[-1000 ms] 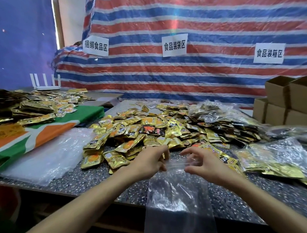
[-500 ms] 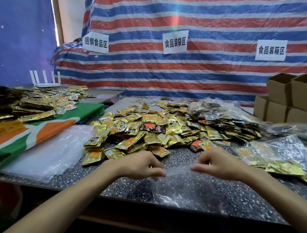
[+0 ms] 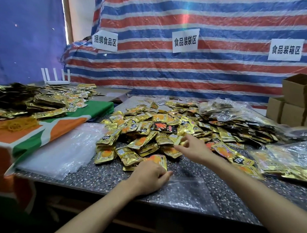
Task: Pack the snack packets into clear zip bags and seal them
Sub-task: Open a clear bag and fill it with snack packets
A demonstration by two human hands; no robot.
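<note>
Snack packets (image 3: 149, 130) lie in a broad gold pile on the speckled table (image 3: 102, 177), and everything else sits around that pile. Just left of it a stack of empty clear bags (image 3: 63, 152) lies flat, and beyond that is a green and orange cloth (image 3: 45, 130). At the pile's near edge the left hand (image 3: 149, 177) rests with its fingers curled. A packet with an orange picture (image 3: 159, 160) stands against its knuckles. Its thumb meets the far left corner of the zip bag (image 3: 185, 190), which lies flat just in front of the pile. Whether that hand grips the bag or the packet, I cannot tell. The right hand (image 3: 194, 149) reaches into the pile's near side, pinching a pale gold packet (image 3: 178, 140) between thumb and forefinger. Right of the pile lie filled bags (image 3: 290, 157), with cardboard boxes (image 3: 295, 101) behind them.
</note>
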